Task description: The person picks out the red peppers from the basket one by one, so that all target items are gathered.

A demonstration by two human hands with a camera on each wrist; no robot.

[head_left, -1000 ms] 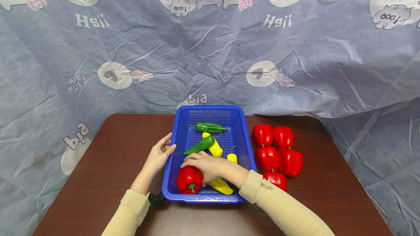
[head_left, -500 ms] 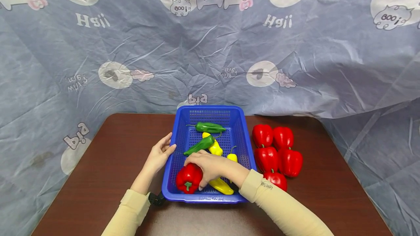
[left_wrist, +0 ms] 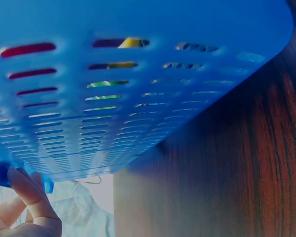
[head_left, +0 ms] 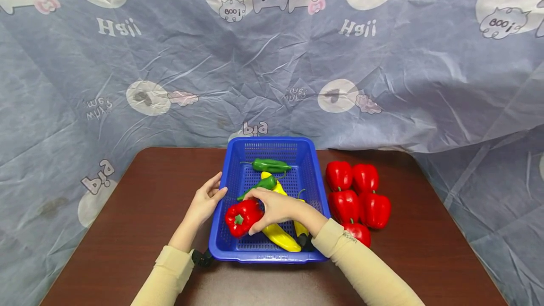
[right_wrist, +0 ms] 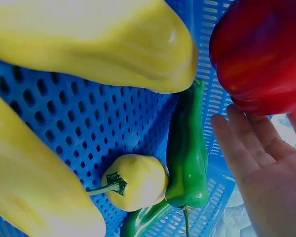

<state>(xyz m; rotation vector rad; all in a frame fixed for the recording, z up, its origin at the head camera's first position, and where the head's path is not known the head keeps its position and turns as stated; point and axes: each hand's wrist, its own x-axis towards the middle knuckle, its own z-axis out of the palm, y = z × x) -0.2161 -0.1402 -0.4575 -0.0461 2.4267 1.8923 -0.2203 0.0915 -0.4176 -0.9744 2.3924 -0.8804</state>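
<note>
My right hand [head_left: 274,208] grips a red bell pepper [head_left: 239,219] above the near left part of a blue plastic basket [head_left: 216,244]. In the right wrist view the fingers [right_wrist: 259,133] lie against the underside of the bell pepper [right_wrist: 266,59], which is held up off the basket floor. With my left hand [head_left: 206,202] I hold the basket's left rim; the fingers [left_wrist: 32,195] at the rim show in the left wrist view. Inside the basket lie green peppers [head_left: 272,165] and yellow peppers [head_left: 282,239], the nearer ones partly hidden by my right hand.
Several red bell peppers [head_left: 345,206] stand grouped on the brown table [head_left: 408,249], just right of the basket. A dark object [head_left: 304,242] lies in the basket's near right corner. Behind the table hangs a grey-blue patterned cloth [head_left: 238,74].
My right hand has taken hold of the red bell pepper in the basket and raised it, tilting its stem toward the near left. The left hand stays at the rim.
</note>
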